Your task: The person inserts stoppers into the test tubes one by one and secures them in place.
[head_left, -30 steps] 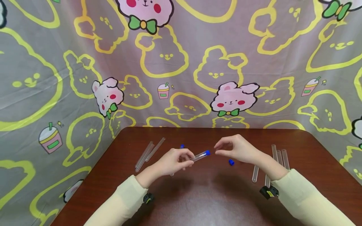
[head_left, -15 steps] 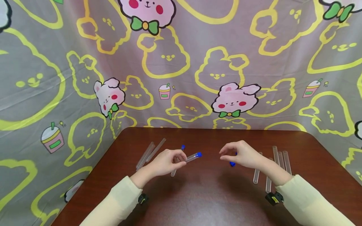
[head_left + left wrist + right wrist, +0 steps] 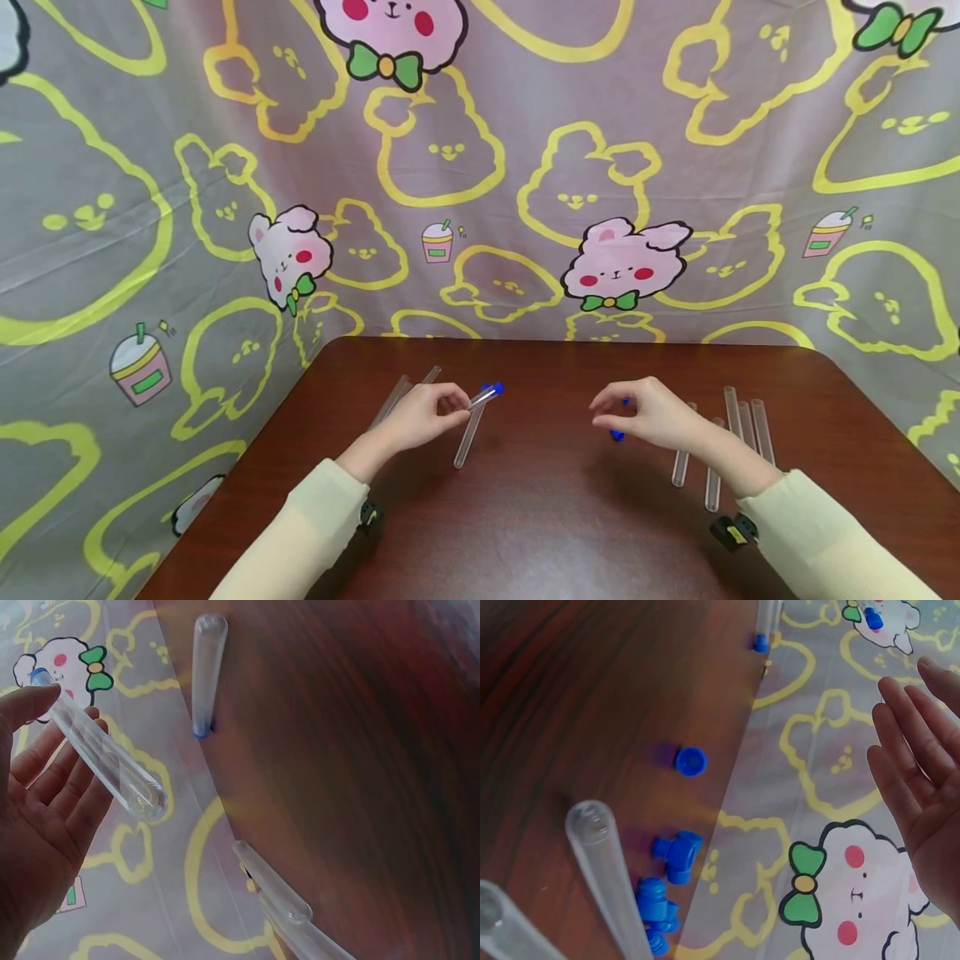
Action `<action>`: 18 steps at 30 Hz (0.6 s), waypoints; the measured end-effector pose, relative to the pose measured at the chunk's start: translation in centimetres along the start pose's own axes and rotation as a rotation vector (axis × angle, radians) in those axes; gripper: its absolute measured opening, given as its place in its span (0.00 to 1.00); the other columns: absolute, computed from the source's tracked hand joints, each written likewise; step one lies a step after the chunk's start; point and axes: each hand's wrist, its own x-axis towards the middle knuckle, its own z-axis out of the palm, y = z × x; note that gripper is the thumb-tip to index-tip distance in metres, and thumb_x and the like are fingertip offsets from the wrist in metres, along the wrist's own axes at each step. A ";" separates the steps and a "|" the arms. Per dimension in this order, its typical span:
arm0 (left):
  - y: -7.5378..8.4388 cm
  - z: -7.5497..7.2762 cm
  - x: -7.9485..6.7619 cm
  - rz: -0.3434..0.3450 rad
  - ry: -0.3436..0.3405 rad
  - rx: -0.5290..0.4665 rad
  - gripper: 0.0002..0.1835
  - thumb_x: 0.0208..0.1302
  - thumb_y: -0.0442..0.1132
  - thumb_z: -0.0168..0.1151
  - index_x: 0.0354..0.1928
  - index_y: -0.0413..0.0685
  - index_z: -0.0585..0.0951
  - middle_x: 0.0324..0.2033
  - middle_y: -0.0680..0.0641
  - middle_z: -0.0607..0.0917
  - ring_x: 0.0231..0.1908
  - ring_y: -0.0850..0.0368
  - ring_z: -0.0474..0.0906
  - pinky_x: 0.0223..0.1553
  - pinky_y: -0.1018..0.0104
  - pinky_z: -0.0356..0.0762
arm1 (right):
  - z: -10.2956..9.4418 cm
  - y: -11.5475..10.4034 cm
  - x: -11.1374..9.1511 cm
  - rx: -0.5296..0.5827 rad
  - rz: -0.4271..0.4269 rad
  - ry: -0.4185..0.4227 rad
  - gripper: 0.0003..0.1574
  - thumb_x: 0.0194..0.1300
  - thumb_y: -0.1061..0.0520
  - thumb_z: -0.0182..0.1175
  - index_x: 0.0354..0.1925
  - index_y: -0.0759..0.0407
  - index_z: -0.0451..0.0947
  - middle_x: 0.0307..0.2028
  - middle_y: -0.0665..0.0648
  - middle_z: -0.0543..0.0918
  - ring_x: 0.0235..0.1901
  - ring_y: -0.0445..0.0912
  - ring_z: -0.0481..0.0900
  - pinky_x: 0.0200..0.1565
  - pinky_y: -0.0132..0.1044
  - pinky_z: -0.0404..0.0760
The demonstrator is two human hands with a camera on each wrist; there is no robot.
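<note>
My left hand [image 3: 420,414] pinches a clear test tube [image 3: 482,399] with a blue cap on its far end, between thumb and fingers. In the left wrist view the tube [image 3: 112,761] slants with its rounded bottom toward the camera. Below it on the table lies another test tube [image 3: 468,437], also blue-capped. My right hand [image 3: 652,412] hovers above the table with loosely bent fingers, holding nothing. Under it are loose blue caps [image 3: 617,435], partly hidden in the head view; the right wrist view shows one cap [image 3: 691,761] apart from several clustered caps [image 3: 679,855].
Several uncapped test tubes [image 3: 731,408] lie on the right of the brown table [image 3: 555,533], some partly behind my right forearm. More clear tubes [image 3: 392,397] lie at the left, partly covered by my left hand. A patterned cloth [image 3: 510,208] hangs behind and beside the table.
My left hand has moved left with the capped tube, away from my right hand, over the capped tube on the table. The right hand has shifted slightly right and down.
</note>
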 end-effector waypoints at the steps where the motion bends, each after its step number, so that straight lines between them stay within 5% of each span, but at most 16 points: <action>1: -0.1 -0.1 0.0 -0.008 0.007 0.004 0.05 0.60 0.37 0.69 0.37 0.51 0.83 0.28 0.60 0.81 0.30 0.64 0.76 0.34 0.65 0.76 | 0.0 0.1 -0.1 -0.001 0.001 0.001 0.09 0.59 0.52 0.70 0.40 0.49 0.84 0.33 0.39 0.84 0.34 0.36 0.80 0.38 0.42 0.81; 18: -2.8 -0.2 0.8 -0.096 0.019 0.071 0.08 0.59 0.37 0.71 0.39 0.46 0.83 0.25 0.57 0.82 0.26 0.64 0.76 0.30 0.68 0.75 | 0.0 1.8 -1.7 -0.023 0.019 0.021 0.09 0.58 0.55 0.71 0.39 0.50 0.84 0.32 0.39 0.84 0.34 0.36 0.81 0.38 0.42 0.81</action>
